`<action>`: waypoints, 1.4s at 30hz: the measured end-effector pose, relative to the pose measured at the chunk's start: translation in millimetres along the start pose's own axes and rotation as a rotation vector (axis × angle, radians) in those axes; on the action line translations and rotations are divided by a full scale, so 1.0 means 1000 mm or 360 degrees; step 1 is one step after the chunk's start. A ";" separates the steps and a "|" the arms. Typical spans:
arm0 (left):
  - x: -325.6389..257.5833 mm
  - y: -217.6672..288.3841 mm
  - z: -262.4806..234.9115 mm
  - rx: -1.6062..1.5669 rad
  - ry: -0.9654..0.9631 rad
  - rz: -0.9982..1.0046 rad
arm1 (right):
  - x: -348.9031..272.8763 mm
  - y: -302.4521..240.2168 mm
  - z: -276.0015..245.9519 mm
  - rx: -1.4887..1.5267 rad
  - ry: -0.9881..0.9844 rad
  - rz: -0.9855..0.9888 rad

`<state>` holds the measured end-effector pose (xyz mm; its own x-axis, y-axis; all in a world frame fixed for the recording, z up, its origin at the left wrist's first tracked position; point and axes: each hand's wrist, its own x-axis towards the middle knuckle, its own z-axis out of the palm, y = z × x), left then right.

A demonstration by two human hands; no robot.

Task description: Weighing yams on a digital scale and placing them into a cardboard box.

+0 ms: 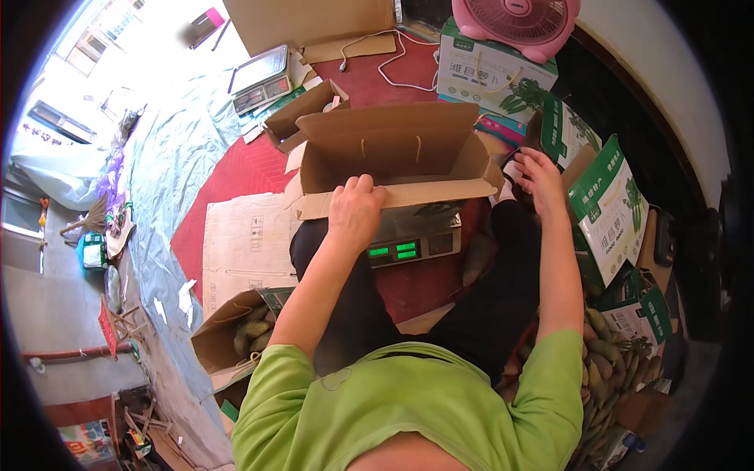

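Note:
An opened cardboard box (397,147) stands before me on a digital scale (414,247) with green lit displays. Two cord handle loops hang on the box's inner far wall, and bare cardboard shows inside. My left hand (357,206) is closed over the near flap (428,193), knuckles up, toward its left end. Just past the box's right end, my right hand (539,179) is raised with its fingers loosely apart and nothing in them. It is nearest to my foot and the right-hand end flap.
Several green-and-white cartons (609,216) stand at the right, beside a heap of long green radishes (609,369). A pink fan (516,20) sits on a carton at the back. Left lie a flattened cardboard sheet (245,243) and a box of radishes (224,334); farther off is another scale (261,74).

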<state>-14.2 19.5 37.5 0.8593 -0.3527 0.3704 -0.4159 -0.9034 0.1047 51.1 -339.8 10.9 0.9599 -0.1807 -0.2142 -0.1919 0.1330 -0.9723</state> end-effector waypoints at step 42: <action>0.005 -0.008 0.014 -0.0132 -0.0489 0.0124 | -0.394 0.355 -0.234 0.0137 0.2047 0.1318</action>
<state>-2.2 21.0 25.7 0.8682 -0.4888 0.0858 -0.4962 -0.8521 0.1666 -442.7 -449.2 -271.3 -0.2379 -0.7186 -0.6535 -0.5118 0.6646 -0.5444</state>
